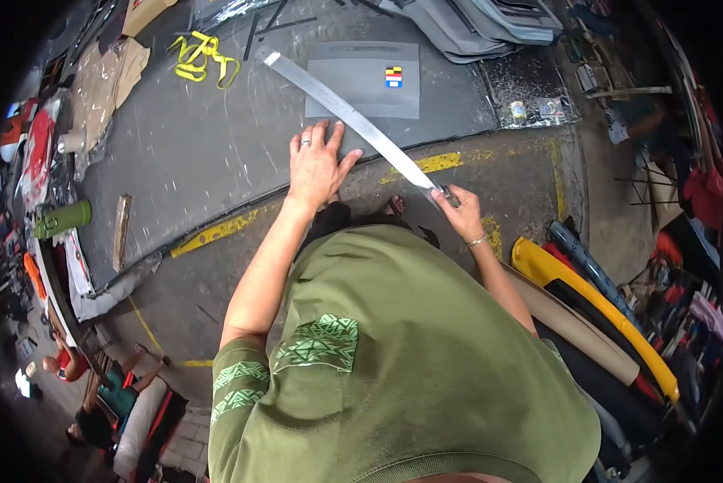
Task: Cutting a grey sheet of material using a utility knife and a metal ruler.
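My right hand (460,213) is closed around the near end of a long silver metal straightedge (353,121). A short dark piece (451,196) shows at the fingers of that hand; I cannot make out its kind. The straightedge slants away to the far left and crosses over a grey translucent sheet (363,60) with a small coloured sticker on it. My left hand (320,161) rests on the near edge of the dark worktable (192,137), fingers stretched out and holding nothing, left of the straightedge.
A tangled yellow strap (200,60) and thin black strips (285,26) lie on the table. Stacked grey sheets (490,28) are at the far right. A green bottle (64,219) and a wooden stick (121,233) are left. Rolls of material (595,314) stand right. Other people sit lower left.
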Demonstrator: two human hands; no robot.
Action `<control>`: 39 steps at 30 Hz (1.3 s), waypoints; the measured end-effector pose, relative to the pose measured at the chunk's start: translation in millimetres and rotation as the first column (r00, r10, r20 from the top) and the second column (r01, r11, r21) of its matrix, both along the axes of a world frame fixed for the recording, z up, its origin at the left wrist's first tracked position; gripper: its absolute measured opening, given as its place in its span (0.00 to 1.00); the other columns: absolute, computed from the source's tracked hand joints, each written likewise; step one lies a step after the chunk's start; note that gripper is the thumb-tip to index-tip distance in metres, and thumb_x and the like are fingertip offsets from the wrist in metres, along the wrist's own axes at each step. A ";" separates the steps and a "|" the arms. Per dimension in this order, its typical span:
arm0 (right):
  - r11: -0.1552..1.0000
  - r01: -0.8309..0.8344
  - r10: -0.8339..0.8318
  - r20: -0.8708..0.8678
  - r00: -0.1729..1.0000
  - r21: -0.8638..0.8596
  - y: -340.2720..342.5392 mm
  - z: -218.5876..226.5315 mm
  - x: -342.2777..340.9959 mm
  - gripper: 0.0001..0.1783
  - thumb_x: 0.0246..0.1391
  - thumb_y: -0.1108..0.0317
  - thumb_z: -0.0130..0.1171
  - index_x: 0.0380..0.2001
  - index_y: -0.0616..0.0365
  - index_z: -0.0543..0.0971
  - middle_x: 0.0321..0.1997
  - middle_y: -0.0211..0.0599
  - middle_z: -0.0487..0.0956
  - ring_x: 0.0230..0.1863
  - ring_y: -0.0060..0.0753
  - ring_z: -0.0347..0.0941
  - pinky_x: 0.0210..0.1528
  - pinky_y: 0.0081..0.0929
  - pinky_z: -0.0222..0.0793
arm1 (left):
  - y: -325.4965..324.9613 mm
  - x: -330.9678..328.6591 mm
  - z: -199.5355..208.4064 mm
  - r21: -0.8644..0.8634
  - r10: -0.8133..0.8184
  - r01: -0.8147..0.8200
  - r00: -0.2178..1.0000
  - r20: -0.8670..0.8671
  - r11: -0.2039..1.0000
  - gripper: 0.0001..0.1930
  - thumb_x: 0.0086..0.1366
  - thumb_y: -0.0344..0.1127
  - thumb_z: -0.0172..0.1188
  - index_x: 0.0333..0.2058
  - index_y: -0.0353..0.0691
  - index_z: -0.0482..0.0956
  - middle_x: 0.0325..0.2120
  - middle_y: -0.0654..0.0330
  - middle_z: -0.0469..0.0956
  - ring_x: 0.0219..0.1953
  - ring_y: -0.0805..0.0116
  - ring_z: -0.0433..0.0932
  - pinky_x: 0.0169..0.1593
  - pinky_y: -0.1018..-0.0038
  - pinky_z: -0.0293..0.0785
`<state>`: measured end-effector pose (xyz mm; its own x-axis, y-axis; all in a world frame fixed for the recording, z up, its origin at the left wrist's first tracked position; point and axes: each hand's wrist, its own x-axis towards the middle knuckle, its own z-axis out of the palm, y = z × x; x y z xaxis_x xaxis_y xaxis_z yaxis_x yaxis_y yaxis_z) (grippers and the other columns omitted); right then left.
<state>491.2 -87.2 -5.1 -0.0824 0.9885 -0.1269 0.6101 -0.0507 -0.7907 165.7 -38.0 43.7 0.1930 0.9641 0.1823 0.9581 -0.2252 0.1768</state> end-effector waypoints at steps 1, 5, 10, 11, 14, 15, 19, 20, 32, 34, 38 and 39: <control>1.000 0.005 -0.005 -0.028 1.000 0.017 0.9 -2.7 0.8 0.29 0.57 0.51 0.71 0.19 0.62 0.70 0.15 0.41 0.60 0.18 0.29 0.54 0.22 0.34 0.57 | 1.0 2.2 1.4 0.026 0.004 -0.004 1.000 0.004 1.000 0.30 0.69 0.58 0.59 0.60 0.41 0.78 0.55 0.51 0.75 0.58 0.52 0.73 0.61 0.52 0.67; 0.988 0.153 -0.142 -0.214 0.967 0.036 5.0 17.7 -27.4 0.27 0.62 0.53 0.68 0.20 0.61 0.71 0.17 0.29 0.62 0.23 0.19 0.57 0.25 0.30 0.57 | 10.9 -16.4 17.3 -0.127 0.009 0.013 0.985 0.170 0.992 0.22 0.70 0.47 0.60 0.57 0.43 0.80 0.50 0.55 0.78 0.53 0.54 0.76 0.58 0.56 0.70; 0.941 0.338 -0.331 -0.268 0.905 -0.022 2.1 11.0 -50.9 0.23 0.65 0.55 0.66 0.23 0.61 0.74 0.20 0.21 0.65 0.26 0.16 0.58 0.29 0.25 0.60 | 44.1 -77.8 -1.5 -0.044 -0.001 0.010 0.983 0.181 0.999 0.23 0.68 0.42 0.63 0.61 0.45 0.77 0.61 0.57 0.74 0.64 0.52 0.70 0.67 0.50 0.65; 0.937 0.349 -0.341 -0.260 0.903 -0.016 -0.4 5.7 -51.4 0.23 0.65 0.55 0.66 0.23 0.61 0.74 0.20 0.21 0.65 0.26 0.16 0.58 0.29 0.25 0.60 | 49.7 -87.6 -4.0 -0.105 -0.012 0.032 0.983 0.185 0.994 0.28 0.69 0.46 0.63 0.65 0.49 0.73 0.66 0.58 0.69 0.71 0.51 0.63 0.72 0.46 0.58; 0.893 0.451 -0.441 -0.187 0.878 0.012 -1.0 6.8 -59.4 0.23 0.65 0.53 0.66 0.23 0.60 0.74 0.20 0.20 0.64 0.26 0.16 0.58 0.29 0.25 0.60 | 61.9 -100.5 -1.8 -0.147 -0.098 0.118 0.986 0.137 0.982 0.31 0.70 0.50 0.61 0.69 0.52 0.68 0.71 0.60 0.64 0.75 0.51 0.56 0.75 0.46 0.51; 0.887 0.461 -0.450 -0.183 0.874 0.018 -0.9 9.2 -62.9 0.23 0.65 0.53 0.66 0.23 0.60 0.74 0.20 0.20 0.64 0.26 0.16 0.58 0.29 0.25 0.60 | 65.5 -105.0 -4.4 -0.155 -0.121 0.150 0.975 0.184 0.976 0.35 0.68 0.56 0.62 0.70 0.54 0.66 0.73 0.62 0.62 0.77 0.48 0.51 0.75 0.40 0.48; 0.835 0.544 -0.528 -0.158 0.834 0.082 0.2 15.0 -77.6 0.23 0.64 0.54 0.67 0.23 0.59 0.74 0.19 0.21 0.63 0.26 0.17 0.57 0.29 0.25 0.60 | 74.1 -112.2 -19.4 -0.132 -0.192 0.216 0.967 0.168 0.968 0.37 0.67 0.62 0.60 0.70 0.54 0.67 0.73 0.62 0.61 0.77 0.46 0.49 0.74 0.35 0.45; 0.832 0.552 -0.540 -0.141 0.830 0.059 -1.8 17.3 -79.3 0.22 0.64 0.54 0.67 0.24 0.60 0.76 0.21 0.18 0.66 0.27 0.15 0.58 0.29 0.23 0.59 | 72.1 -111.8 -23.8 -0.128 -0.197 0.215 0.970 0.142 0.968 0.37 0.67 0.62 0.60 0.70 0.53 0.67 0.73 0.62 0.61 0.77 0.45 0.49 0.74 0.34 0.44; 0.883 0.464 -0.468 -0.217 0.857 -0.072 -19.7 29.8 -135.4 0.18 0.63 0.58 0.68 0.26 0.60 0.77 0.23 0.16 0.69 0.29 0.13 0.62 0.30 0.22 0.62 | 56.0 -68.9 -28.1 -0.099 -0.129 0.153 0.968 0.216 0.983 0.39 0.67 0.62 0.59 0.68 0.42 0.68 0.72 0.60 0.61 0.77 0.41 0.49 0.73 0.31 0.40; 0.901 0.422 -0.434 -0.183 0.882 -0.103 -19.9 25.6 -136.3 0.16 0.62 0.59 0.68 0.35 0.64 0.82 0.26 0.27 0.77 0.32 0.17 0.68 0.38 0.26 0.70 | 54.7 -65.1 -28.8 -0.102 -0.104 0.126 0.974 0.200 0.987 0.40 0.67 0.63 0.59 0.68 0.43 0.68 0.72 0.60 0.61 0.76 0.38 0.48 0.73 0.31 0.40; 0.935 0.325 -0.345 -0.142 0.928 -0.144 -17.5 2.8 -126.5 0.18 0.63 0.55 0.66 0.37 0.63 0.82 0.27 0.32 0.78 0.32 0.21 0.70 0.40 0.27 0.70 | 57.3 -55.3 -25.3 -0.121 -0.079 0.101 0.982 0.174 0.987 0.40 0.66 0.64 0.59 0.68 0.44 0.68 0.72 0.62 0.62 0.76 0.38 0.48 0.73 0.32 0.40; 0.936 0.303 -0.320 -0.075 0.945 -0.178 -15.8 2.5 -126.0 0.18 0.64 0.54 0.64 0.37 0.62 0.82 0.26 0.22 0.76 0.31 0.16 0.67 0.37 0.23 0.66 | 56.1 -55.2 -25.7 -0.099 -0.083 0.101 0.981 0.176 0.990 0.40 0.66 0.64 0.59 0.69 0.45 0.68 0.72 0.63 0.62 0.76 0.38 0.48 0.73 0.32 0.40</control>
<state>365.3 -103.0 -2.6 0.2053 0.9335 -0.2940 0.4603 -0.3572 -0.8127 110.5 18.1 17.9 0.2567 0.9594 0.1168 0.8877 -0.2819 0.3639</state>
